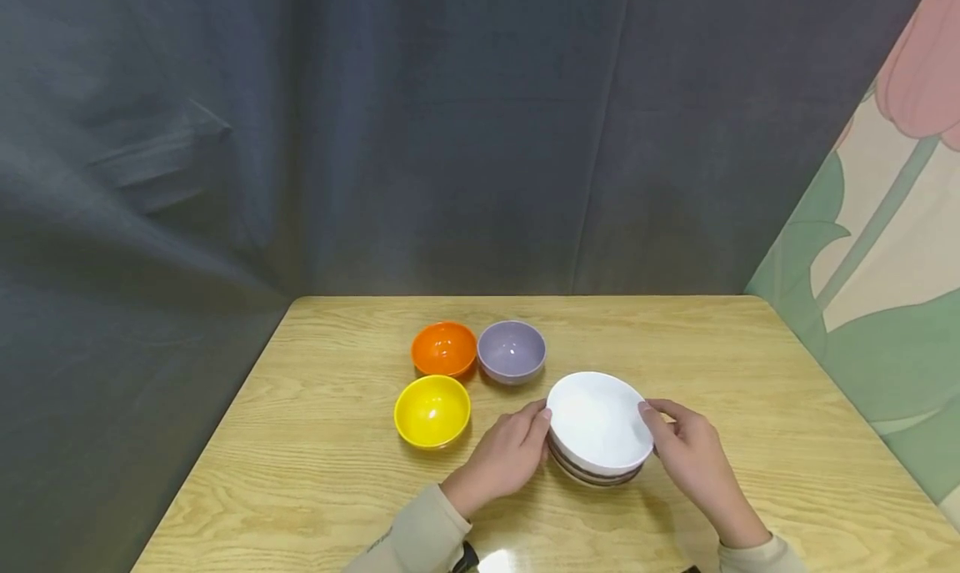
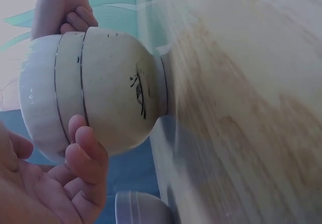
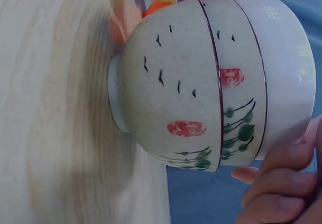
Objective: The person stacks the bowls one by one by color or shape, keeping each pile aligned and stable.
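1. Left hand (image 1: 506, 452) is loosely curled, thumb at the rim of the white bowl (image 1: 600, 423), fingers along its side. Right hand (image 1: 690, 452) has the opposite rim, thumb on top, fingers bent.
2. White bowl's nested in the middle bowl (image 3: 241, 90), that one's in the bottom bowl (image 3: 161, 98), right of centre on the bench (image 1: 300, 473). Stack's upright: mouths up, stacking axis rising from the bench.
3. Both lower bowls have red stamp marks (image 3: 186, 128), too blurry to read. Sleeve (image 1: 427, 531) has tiny lettering, can't make it out.
4. Left of the stack: yellow bowl (image 1: 432, 412), orange bowl (image 1: 444, 350), purple bowl (image 1: 512, 352), all mouth up.
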`<state>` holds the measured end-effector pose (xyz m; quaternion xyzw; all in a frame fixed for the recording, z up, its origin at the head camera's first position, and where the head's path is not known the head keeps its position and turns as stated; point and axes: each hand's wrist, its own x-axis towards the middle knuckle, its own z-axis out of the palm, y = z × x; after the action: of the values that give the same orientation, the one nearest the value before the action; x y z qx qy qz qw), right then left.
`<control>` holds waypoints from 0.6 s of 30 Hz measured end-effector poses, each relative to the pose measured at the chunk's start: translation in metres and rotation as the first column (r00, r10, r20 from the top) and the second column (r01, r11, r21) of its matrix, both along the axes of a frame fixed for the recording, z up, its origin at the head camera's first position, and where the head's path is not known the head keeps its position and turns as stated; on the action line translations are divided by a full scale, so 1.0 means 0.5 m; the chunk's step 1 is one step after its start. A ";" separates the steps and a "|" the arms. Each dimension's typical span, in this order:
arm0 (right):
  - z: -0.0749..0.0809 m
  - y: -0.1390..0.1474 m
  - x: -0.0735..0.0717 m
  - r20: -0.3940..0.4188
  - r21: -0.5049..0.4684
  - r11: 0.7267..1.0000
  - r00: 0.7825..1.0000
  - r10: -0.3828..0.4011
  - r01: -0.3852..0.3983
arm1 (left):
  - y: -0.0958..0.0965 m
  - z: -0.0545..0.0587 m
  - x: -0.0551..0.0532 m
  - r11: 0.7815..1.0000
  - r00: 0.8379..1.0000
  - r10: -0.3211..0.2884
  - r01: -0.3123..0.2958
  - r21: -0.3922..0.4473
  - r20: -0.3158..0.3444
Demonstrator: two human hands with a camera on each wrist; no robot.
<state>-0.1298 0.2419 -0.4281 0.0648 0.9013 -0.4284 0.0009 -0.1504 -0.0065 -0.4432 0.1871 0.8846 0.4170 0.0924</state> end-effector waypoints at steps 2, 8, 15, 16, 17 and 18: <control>0.003 -0.002 0.000 -0.034 0.026 1.000 0.999 -0.002 0.003 | -0.006 0.005 0.001 1.000 1.000 0.015 -0.015 -0.007 0.012; 0.014 -0.007 -0.006 -0.104 0.081 0.997 0.995 -0.006 0.014 | -0.035 0.027 -0.005 0.999 0.998 0.049 -0.050 0.020 0.035; 0.022 -0.011 -0.011 -0.127 0.097 0.995 0.992 -0.004 0.017 | -0.079 0.047 -0.016 0.995 0.996 0.091 -0.091 0.043 0.008; 0.023 -0.013 -0.012 -0.135 0.098 0.995 0.991 -0.004 0.017 | -0.086 0.049 -0.017 0.994 0.995 0.096 -0.096 0.049 0.005; 0.024 -0.014 -0.012 -0.143 0.101 0.995 0.990 -0.005 0.019 | -0.093 0.051 -0.019 0.993 0.995 0.102 -0.102 0.053 0.004; 0.024 -0.015 -0.013 -0.154 0.106 0.994 0.988 -0.006 0.023 | -0.100 0.054 -0.021 0.993 0.994 0.107 -0.107 0.055 0.001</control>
<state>-0.1362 0.2344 -0.4159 0.0381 0.9200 -0.3828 -0.0752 -0.1610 -0.0563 -0.4164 0.1422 0.8817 0.4452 0.0640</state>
